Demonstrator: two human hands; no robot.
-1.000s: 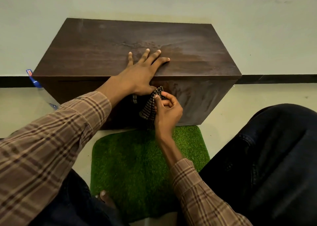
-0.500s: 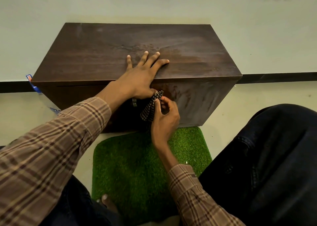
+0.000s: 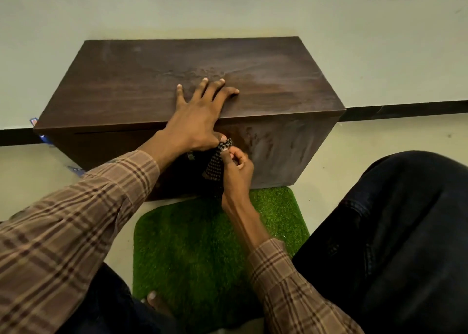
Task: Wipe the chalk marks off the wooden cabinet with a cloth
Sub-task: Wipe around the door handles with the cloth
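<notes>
The checked cloth [image 3: 215,161] is bunched in my right hand [image 3: 236,167], pinched between thumb and curled fingers [image 3: 234,153], and held against the front face of the wooden cabinet [image 3: 278,100], just under its top edge. Pale chalk marks [image 3: 268,143] smear the front panel to the right of my right fingers, and a fainter haze lies on the top, beyond my left fingertips. My left hand [image 3: 200,117] lies flat on the cabinet's top with its fingers spread and straight, the palm over the front edge and the thumb down at the front, touching the upper tip of the cloth. The cabinet stands on the floor against the pale wall [image 3: 253,9]. Below my right wrist, a green grass mat [image 3: 197,245] lies on the floor against the cabinet's base. My plaid sleeves [image 3: 76,222] run back toward me, and my dark trouser leg [image 3: 392,232] fills the space to the right of the mat.
</notes>
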